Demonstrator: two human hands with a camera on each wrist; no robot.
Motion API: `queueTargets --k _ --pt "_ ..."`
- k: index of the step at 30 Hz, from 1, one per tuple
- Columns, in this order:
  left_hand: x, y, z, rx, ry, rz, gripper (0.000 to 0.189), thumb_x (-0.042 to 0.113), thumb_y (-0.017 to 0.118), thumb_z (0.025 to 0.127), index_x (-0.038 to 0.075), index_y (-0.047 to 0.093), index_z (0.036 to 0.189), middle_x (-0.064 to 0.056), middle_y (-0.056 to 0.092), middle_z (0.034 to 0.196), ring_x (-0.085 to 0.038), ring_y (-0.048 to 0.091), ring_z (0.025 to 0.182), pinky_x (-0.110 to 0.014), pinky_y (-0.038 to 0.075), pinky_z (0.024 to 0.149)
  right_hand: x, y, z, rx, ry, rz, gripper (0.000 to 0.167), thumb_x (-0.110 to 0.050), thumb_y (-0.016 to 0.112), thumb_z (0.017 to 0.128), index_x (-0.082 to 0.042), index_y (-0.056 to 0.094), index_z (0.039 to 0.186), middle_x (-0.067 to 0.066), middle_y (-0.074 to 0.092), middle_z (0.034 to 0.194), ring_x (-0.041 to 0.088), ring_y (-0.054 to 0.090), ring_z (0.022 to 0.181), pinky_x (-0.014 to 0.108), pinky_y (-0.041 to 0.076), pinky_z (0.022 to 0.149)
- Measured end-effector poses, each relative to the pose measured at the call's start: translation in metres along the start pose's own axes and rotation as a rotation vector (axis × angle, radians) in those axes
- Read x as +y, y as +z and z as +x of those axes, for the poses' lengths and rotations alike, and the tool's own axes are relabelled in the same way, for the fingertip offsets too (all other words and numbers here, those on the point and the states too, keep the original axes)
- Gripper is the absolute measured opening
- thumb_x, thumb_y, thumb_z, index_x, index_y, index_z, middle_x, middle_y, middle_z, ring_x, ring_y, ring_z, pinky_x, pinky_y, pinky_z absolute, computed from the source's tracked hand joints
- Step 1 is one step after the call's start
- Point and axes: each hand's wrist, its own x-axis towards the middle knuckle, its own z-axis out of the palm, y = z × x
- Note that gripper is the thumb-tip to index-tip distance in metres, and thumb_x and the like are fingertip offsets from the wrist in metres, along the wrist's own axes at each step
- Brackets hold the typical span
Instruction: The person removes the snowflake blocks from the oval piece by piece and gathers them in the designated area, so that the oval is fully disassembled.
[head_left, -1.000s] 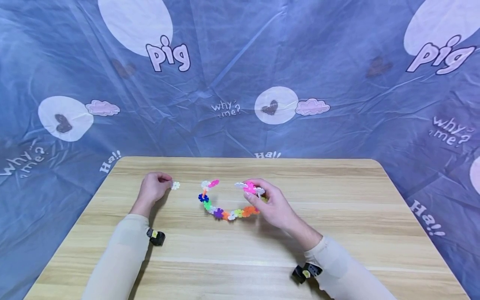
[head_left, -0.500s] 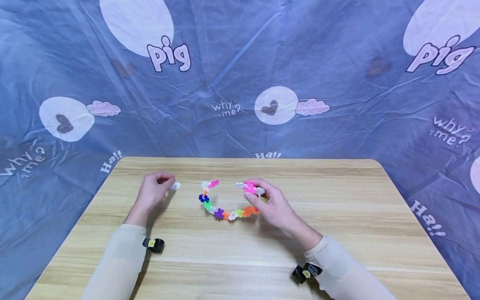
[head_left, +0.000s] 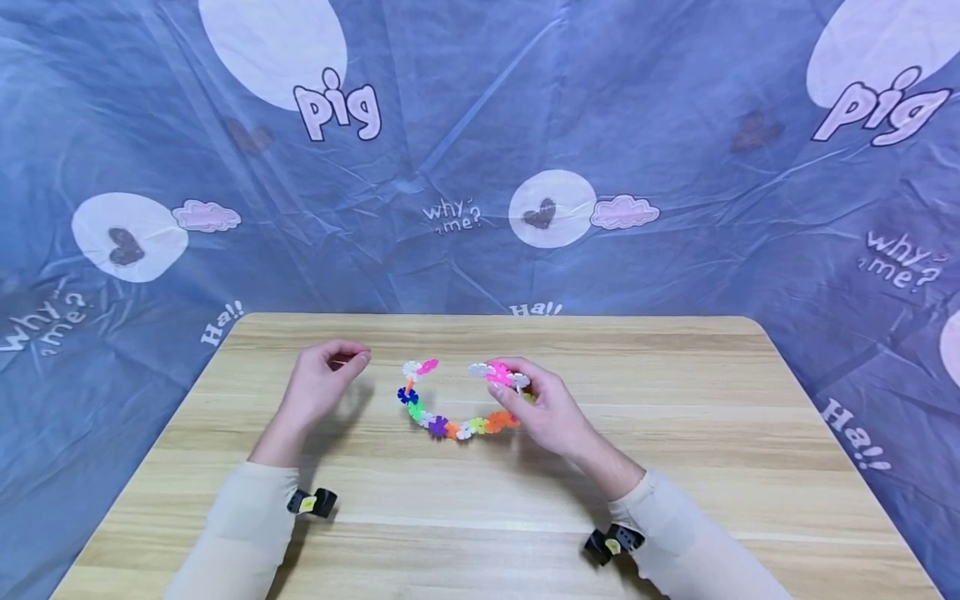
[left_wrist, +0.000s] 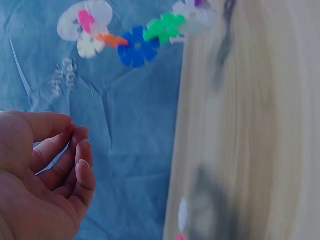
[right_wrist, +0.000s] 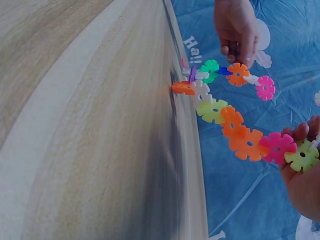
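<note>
Right hand (head_left: pixel 551 412) grips flower chain (head_left: pixel 438 427) above table (head_left: pixel 420 533), nearer far edge. Left hand (head_left: pixel 322 387) has fingertips bunched; cannot tell if holding anything. Apparently linking step; next move likely calls for careful alignment.

We see smooth plastic in the linked flower discs (head_left: pixel 438 427), smooth wood grain with a soft sheen on the tabletop (head_left: pixel 465 496), creased, faintly shiny cloth-like sheeting in the backdrop (head_left: pixel 465 142), and matt cloth in the sleeves (head_left: pixel 243 521).
</note>
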Motion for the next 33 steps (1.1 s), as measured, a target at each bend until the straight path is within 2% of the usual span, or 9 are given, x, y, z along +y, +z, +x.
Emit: queueTargets --k 7,15,21,26,33 --pt "0.016 0.005 -0.004 -0.056 0.074 0.002 0.026 0.016 0.07 0.105 -0.003 0.075 0.122 -0.02 0.078 0.113 -0.02 0.066 0.095 -0.02 0.053 0.079 0.001 -0.001 0.001 -0.01 -0.01 0.004 0.036 -0.018 0.069 0.106 -0.007 0.066 0.141 0.01 0.065 0.099 0.018 0.059 0.076 0.025 0.053 0.061" --pt "0.032 0.012 -0.008 -0.089 0.088 -0.073 0.023 0.014 0.072 0.104 -0.003 0.076 0.119 -0.02 0.078 0.108 -0.013 0.067 0.084 -0.021 0.055 0.073 0.0 -0.001 0.002 -0.021 -0.016 -0.001 0.037 -0.019 0.068 0.107 -0.007 0.065 0.142 0.008 0.064 0.098 0.017 0.059 0.077 0.026 0.053 0.062" --pt "0.042 0.02 -0.012 -0.083 0.146 -0.119 0.019 0.008 0.073 0.102 -0.004 0.077 0.115 -0.021 0.078 0.108 -0.012 0.067 0.085 -0.019 0.054 0.074 0.0 -0.001 0.002 -0.015 -0.022 -0.015 0.037 -0.019 0.068 0.107 -0.006 0.066 0.141 0.008 0.065 0.097 0.016 0.059 0.076 0.026 0.053 0.062" --pt "0.049 0.026 -0.016 -0.079 0.171 -0.138 0.018 0.01 0.075 0.102 -0.002 0.078 0.114 -0.019 0.079 0.107 -0.015 0.067 0.086 -0.02 0.054 0.074 -0.001 -0.001 0.002 -0.009 -0.02 -0.017 0.037 -0.019 0.068 0.107 -0.006 0.066 0.141 0.008 0.065 0.096 0.016 0.059 0.076 0.026 0.053 0.062" --pt "0.058 0.032 -0.018 -0.134 0.179 -0.176 0.019 0.013 0.074 0.102 0.001 0.078 0.116 -0.017 0.079 0.107 -0.014 0.067 0.087 -0.021 0.056 0.075 -0.001 -0.002 0.002 -0.011 0.003 -0.013 0.037 -0.02 0.068 0.107 -0.008 0.066 0.142 0.008 0.066 0.097 0.017 0.059 0.077 0.025 0.052 0.062"
